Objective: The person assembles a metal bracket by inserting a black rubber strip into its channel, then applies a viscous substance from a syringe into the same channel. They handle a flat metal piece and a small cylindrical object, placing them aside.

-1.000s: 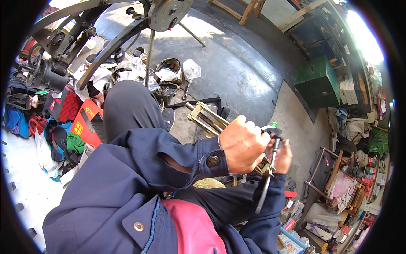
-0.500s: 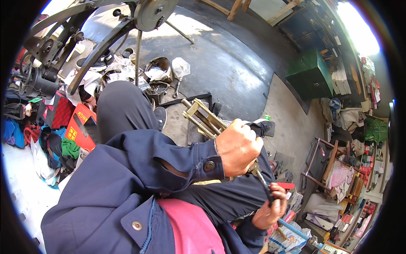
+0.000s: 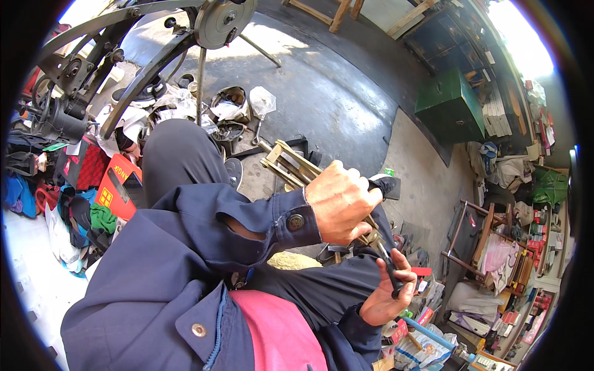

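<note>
My left hand (image 3: 340,201) is closed in a fist around the middle of a brass-coloured tool frame (image 3: 286,161). Two parallel bars and a threaded rod show in the frame's far end, which points to the upper left. From the frame's near end a thin steel crank with a black handle (image 3: 394,276) sticks out to the lower right. My right hand (image 3: 388,297) holds that handle between thumb and fingers, the palm partly turned up. The middle of the tool is hidden by my left fist. Below my left cuff a yellowish rough piece (image 3: 294,261) lies by my leg.
A black machine with a round wheel (image 3: 224,23) stands at the upper left. Shoes, bags and a red box (image 3: 119,185) are heaped to my left. A green cabinet (image 3: 450,106) and cluttered shelves line the right. A wooden folding chair (image 3: 479,247) stands there too.
My left hand and the tool have shifted slightly left and up. My right hand has turned its palm further up around the handle, which now points more steeply downward.
</note>
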A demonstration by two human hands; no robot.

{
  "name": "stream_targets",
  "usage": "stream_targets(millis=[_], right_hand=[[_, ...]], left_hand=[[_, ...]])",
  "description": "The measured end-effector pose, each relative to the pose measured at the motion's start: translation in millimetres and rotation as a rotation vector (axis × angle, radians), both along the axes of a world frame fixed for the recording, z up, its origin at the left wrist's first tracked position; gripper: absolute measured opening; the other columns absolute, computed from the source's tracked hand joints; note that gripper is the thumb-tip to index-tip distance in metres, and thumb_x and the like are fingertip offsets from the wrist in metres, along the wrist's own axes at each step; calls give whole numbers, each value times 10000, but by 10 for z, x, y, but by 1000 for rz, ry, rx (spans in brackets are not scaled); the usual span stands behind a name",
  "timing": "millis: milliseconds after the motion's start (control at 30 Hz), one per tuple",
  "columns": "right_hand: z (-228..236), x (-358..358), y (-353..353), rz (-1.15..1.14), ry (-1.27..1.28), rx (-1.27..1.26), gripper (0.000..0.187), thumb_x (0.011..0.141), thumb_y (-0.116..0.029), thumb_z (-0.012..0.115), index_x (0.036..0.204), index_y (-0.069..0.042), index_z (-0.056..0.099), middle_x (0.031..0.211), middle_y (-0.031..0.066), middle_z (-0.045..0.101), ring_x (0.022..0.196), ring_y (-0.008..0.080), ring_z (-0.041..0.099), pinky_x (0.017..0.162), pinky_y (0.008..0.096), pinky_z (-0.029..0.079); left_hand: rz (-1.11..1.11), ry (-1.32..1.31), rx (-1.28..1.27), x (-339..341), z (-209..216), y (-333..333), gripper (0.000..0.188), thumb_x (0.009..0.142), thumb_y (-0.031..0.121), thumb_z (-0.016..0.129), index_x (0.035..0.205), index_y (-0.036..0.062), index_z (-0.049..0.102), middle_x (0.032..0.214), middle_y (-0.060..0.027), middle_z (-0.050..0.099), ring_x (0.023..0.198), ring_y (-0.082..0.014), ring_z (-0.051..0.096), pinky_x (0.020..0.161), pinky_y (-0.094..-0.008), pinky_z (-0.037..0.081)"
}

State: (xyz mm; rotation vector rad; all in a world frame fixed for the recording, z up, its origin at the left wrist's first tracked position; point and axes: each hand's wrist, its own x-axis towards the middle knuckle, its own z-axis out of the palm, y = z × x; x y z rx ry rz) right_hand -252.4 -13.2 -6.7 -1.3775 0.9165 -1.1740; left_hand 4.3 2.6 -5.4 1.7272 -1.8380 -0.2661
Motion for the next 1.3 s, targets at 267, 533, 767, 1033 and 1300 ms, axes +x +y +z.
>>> stream_targets(millis=[267, 533, 767, 1033, 1300], right_hand=[[-130, -222, 239, -15, 106, 128, 500, 1013, -449, 517, 1268, -23, 576, 1468, 256, 525, 1329, 356, 555, 888, 435, 603], [-827, -494, 470, 298, 245, 816, 509, 1079, -118, 507, 1551, 7, 362, 1205, 220, 672, 766, 238, 716, 655, 370, 622], [-1669, -267, -763, 441, 117, 915, 235, 974, 74, 553, 1198, 16, 595, 1120, 101, 657, 965, 257, 700, 821, 407, 629], [-1292, 248, -2054, 530, -305, 762, 431, 999, -176, 589, 1379, 24, 541, 1324, 209, 634, 1180, 363, 655, 1024, 460, 554], [315, 125, -1543, 446, -300, 250, 242, 1041, -192, 595, 1226, -36, 602, 990, 59, 551, 833, 200, 541, 774, 389, 455]], left_hand=[[-25, 72, -47, -66, -72, -11, 389, 802, 378, 814, 979, 66, 665, 890, -122, 680, 865, -305, 698, 752, -428, 542], [12, 67, -50, -15, -76, -26, 376, 797, 369, 815, 940, 51, 674, 859, -144, 695, 836, -321, 709, 725, -425, 558], [9, 87, -74, -30, -112, -48, 378, 799, 383, 811, 933, 57, 673, 850, -136, 691, 815, -311, 708, 716, -419, 559], [21, 94, -98, -50, -142, -25, 379, 808, 388, 807, 933, 61, 663, 838, -135, 685, 807, -309, 708, 708, -418, 556], [53, 104, -57, -67, -112, -28, 397, 809, 386, 812, 937, 42, 660, 834, -149, 688, 809, -320, 708, 721, -428, 558]])
